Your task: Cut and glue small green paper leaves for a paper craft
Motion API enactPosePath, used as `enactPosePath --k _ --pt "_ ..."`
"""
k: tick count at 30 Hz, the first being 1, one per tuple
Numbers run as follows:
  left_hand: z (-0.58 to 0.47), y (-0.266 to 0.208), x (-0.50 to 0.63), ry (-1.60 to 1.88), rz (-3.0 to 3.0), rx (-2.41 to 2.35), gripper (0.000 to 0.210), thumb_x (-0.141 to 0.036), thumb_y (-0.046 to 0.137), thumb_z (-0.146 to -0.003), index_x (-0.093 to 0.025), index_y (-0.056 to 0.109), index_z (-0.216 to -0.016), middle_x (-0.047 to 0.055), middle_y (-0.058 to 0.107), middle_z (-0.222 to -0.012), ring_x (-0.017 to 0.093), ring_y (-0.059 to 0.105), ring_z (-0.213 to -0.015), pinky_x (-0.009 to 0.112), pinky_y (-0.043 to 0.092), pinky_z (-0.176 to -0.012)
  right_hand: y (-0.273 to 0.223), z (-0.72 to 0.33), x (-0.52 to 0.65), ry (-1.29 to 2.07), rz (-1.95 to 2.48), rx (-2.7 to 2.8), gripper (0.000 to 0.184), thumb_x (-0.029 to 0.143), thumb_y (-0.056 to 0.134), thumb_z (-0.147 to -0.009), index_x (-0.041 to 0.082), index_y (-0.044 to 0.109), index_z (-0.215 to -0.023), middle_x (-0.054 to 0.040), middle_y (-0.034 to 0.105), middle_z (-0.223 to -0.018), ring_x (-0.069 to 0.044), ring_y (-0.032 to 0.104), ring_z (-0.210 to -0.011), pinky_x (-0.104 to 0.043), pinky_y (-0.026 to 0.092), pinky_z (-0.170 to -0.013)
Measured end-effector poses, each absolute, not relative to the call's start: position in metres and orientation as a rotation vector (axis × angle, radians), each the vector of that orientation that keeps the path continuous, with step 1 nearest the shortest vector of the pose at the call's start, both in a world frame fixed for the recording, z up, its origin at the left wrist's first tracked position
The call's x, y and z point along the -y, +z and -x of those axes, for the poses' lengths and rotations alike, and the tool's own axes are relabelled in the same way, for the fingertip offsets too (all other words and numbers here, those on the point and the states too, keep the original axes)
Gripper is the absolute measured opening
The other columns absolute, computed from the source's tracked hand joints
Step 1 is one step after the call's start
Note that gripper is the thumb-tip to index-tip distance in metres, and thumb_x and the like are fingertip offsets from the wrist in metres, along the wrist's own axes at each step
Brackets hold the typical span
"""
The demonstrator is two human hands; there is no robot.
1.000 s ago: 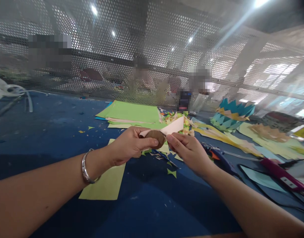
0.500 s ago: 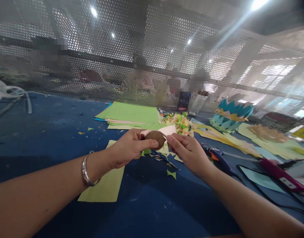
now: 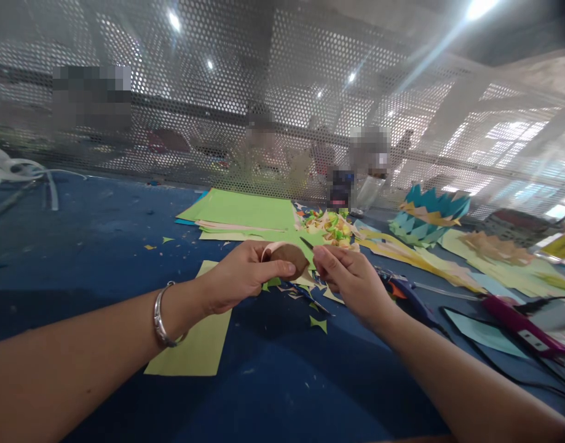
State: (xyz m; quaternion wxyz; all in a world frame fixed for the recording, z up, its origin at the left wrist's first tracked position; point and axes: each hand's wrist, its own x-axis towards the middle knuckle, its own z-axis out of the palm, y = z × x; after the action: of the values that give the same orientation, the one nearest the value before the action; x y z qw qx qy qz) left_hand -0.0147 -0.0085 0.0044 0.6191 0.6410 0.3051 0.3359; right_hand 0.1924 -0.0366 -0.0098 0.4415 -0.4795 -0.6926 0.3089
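My left hand (image 3: pixel 245 271) is closed on a brown round piece (image 3: pixel 289 259), thumb across its face. A pale pink paper strip (image 3: pixel 275 247) curls along the upper left edge of this piece, also within my left hand's grip. To the right, my right hand (image 3: pixel 344 274) pinches a thin dark pointed tool (image 3: pixel 306 243); its tip points up and left, apart from the brown piece. My fingers hide the rest of the tool, so its exact kind cannot be told. Below both hands lie paper scraps (image 3: pixel 318 323) and a yellow-green paper sheet (image 3: pixel 190 351).
Stacked green paper (image 3: pixel 245 209) lies ahead, beside a heap of colourful cuttings (image 3: pixel 337 227). At right are a blue glue gun (image 3: pixel 409 292), a magenta power strip (image 3: pixel 517 326) with black cables, and zigzag-edged blue paper pieces (image 3: pixel 430 215). A perforated metal screen (image 3: pixel 300 80) borders the blue table.
My right hand has shifted slightly right, taking the tool's tip off the pink paper. The pink strip, which stuck out to the right, now curls closer to the brown piece. My left hand stays put.
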Motion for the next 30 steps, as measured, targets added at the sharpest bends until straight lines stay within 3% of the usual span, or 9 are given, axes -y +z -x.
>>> enactPosePath --k 6,10,13,19,25,30 --pt "0.014 0.009 0.011 0.737 -1.561 -0.741 0.008 -0.024 0.068 -0.081 -0.016 0.071 -0.080 -0.004 0.057 -0.062 0.006 0.034 -0.050 0.022 0.025 -0.051 -0.008 -0.190 0.039 0.794 1.121 1.655 0.046 0.061 0.054 -0.093 0.020 0.052 -0.071 0.0066 0.034 -0.059 -0.009 0.027 -0.051 -0.024 0.022 -0.046" --pt "0.014 0.008 0.010 0.646 -1.667 -0.659 0.013 -0.025 0.066 -0.083 -0.016 0.069 -0.074 -0.002 0.060 -0.068 0.009 0.045 -0.059 0.022 0.033 -0.059 -0.004 -0.187 0.044 0.749 1.158 1.729 0.036 0.053 0.073 -0.082 0.019 0.061 -0.081 0.0064 0.040 -0.060 -0.010 0.034 -0.054 -0.024 0.026 -0.048" --pt "0.014 0.005 0.010 0.669 -1.664 -0.672 0.015 -0.029 0.071 -0.081 -0.016 0.070 -0.073 0.001 0.064 -0.073 0.011 0.052 -0.067 0.023 0.037 -0.064 -0.004 -0.187 0.046 0.713 1.194 1.752 0.032 0.050 0.072 -0.082 0.019 0.063 -0.083 0.0066 0.041 -0.057 -0.010 0.036 -0.053 -0.025 0.029 -0.048" --pt "0.009 0.005 0.017 0.832 -1.426 -0.780 0.018 -0.032 0.080 -0.076 -0.017 0.074 -0.084 -0.004 0.063 -0.067 0.006 0.044 -0.054 0.021 0.034 -0.057 -0.003 -0.185 0.044 0.672 1.154 1.698 0.029 0.047 0.069 -0.085 0.020 0.060 -0.081 0.0033 0.047 -0.064 -0.012 0.043 -0.059 -0.025 0.038 -0.053" --pt "0.009 0.008 0.018 0.878 -1.407 -0.711 0.022 -0.029 0.076 -0.081 -0.018 0.076 -0.101 0.002 0.072 -0.087 0.009 0.055 -0.066 0.020 0.033 -0.055 -0.013 -0.187 0.041 0.925 1.015 1.505 0.042 0.058 0.050 -0.096 0.021 0.054 -0.077 0.0053 0.032 -0.062 -0.010 0.025 -0.051 -0.025 0.020 -0.044" --pt "0.011 0.008 0.017 0.870 -1.432 -0.716 0.023 -0.029 0.076 -0.082 -0.019 0.076 -0.103 0.001 0.072 -0.088 0.007 0.051 -0.061 0.020 0.032 -0.053 -0.015 -0.187 0.042 0.957 1.038 1.545 0.043 0.057 0.052 -0.096 0.020 0.052 -0.075 0.0045 0.034 -0.063 -0.010 0.027 -0.053 -0.024 0.018 -0.044"
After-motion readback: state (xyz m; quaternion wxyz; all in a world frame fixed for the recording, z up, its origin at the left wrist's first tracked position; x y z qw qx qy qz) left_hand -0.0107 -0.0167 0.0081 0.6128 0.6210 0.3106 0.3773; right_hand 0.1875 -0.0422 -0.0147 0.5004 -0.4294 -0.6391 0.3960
